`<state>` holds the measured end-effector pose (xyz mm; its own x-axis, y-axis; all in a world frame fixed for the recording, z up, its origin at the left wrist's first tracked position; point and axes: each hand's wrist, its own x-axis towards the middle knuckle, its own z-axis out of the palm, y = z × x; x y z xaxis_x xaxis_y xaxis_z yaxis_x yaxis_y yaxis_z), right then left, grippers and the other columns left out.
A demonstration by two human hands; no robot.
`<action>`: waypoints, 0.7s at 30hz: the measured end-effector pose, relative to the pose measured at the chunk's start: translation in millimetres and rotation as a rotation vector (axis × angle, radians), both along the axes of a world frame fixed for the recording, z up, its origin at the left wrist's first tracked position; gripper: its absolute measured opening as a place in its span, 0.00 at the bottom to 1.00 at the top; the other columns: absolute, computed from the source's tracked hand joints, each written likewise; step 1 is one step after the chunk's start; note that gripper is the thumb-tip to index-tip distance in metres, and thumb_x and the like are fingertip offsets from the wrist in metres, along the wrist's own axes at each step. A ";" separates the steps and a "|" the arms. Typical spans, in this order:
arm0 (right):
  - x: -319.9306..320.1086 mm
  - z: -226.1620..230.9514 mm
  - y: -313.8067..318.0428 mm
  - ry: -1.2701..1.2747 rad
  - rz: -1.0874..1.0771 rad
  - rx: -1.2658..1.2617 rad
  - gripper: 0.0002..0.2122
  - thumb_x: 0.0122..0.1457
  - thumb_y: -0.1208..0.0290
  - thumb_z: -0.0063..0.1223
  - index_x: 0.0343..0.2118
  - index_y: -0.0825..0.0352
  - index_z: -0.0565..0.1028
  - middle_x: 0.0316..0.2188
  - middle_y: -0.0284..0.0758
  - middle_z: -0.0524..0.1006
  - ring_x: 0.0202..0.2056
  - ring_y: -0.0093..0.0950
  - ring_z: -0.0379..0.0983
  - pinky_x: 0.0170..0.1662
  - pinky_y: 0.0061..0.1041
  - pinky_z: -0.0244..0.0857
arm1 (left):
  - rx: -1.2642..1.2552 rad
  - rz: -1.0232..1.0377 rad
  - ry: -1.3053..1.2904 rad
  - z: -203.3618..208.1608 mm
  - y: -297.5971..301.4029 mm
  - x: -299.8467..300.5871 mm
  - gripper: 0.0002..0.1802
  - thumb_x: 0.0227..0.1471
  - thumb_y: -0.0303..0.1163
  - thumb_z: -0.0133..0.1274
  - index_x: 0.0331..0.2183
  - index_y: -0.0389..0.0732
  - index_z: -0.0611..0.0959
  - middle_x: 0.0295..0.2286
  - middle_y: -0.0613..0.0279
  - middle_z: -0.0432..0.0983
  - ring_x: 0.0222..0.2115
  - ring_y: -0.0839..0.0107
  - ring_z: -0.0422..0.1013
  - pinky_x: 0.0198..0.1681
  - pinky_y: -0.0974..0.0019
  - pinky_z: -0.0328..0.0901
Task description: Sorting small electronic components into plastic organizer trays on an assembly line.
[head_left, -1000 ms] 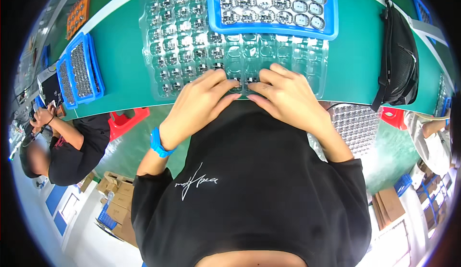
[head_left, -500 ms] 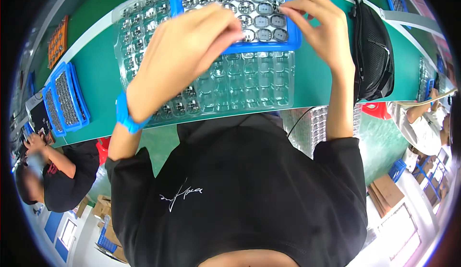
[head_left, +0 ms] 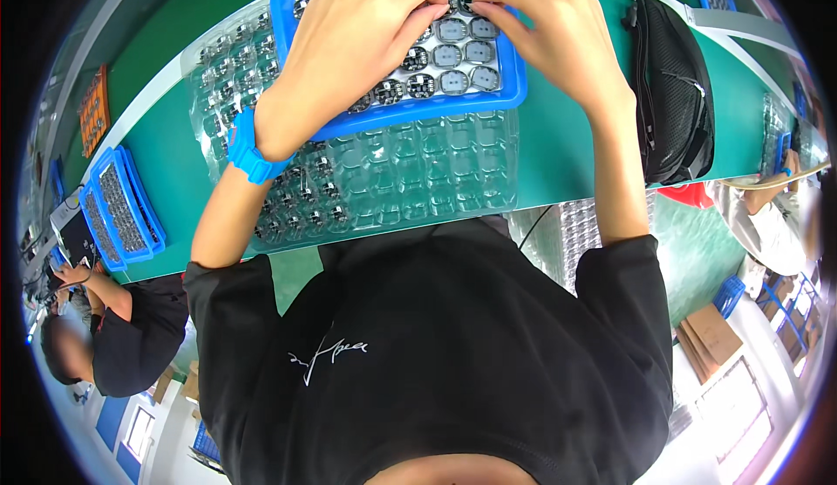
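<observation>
A blue tray (head_left: 410, 123) filled with small round grey parts (head_left: 453, 54) rests on a clear plastic blister tray (head_left: 436, 180) on the green table (head_left: 170, 158). My left hand (head_left: 349, 49), with a blue watch (head_left: 248, 154) on its wrist, lies over the blue tray's left half, its fingertips pinched on a part in the far rows. My right hand (head_left: 549, 32) reaches in from the right, fingertips pinched on a part beside the left hand's. The clear tray holds dark parts in its left pockets; its right pockets look bare.
A black bag (head_left: 676, 101) lies on the table to the right. Stacked blue trays (head_left: 122, 210) sit at the far left, where a seated person (head_left: 122, 337) works. Another person's arm (head_left: 767, 215) shows at the right edge. Cardboard boxes (head_left: 711, 337) lie on the floor.
Both hands have moved from the clear tray's near edge up onto the blue tray and now pinch at parts in its far rows. The view has tilted down slightly.
</observation>
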<state>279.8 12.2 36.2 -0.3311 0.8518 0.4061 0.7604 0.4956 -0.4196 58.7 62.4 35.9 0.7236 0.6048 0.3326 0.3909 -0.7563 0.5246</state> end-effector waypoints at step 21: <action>11.9 -23.8 14.8 0.096 0.183 0.311 0.04 0.53 0.75 0.61 0.30 0.69 0.81 0.30 0.38 0.77 0.36 0.40 0.76 0.40 0.38 0.71 | 0.065 -0.037 -0.014 -10.2 7.9 6.3 0.06 0.55 0.29 0.59 0.33 0.37 0.84 0.32 0.55 0.75 0.33 0.53 0.75 0.35 0.55 0.69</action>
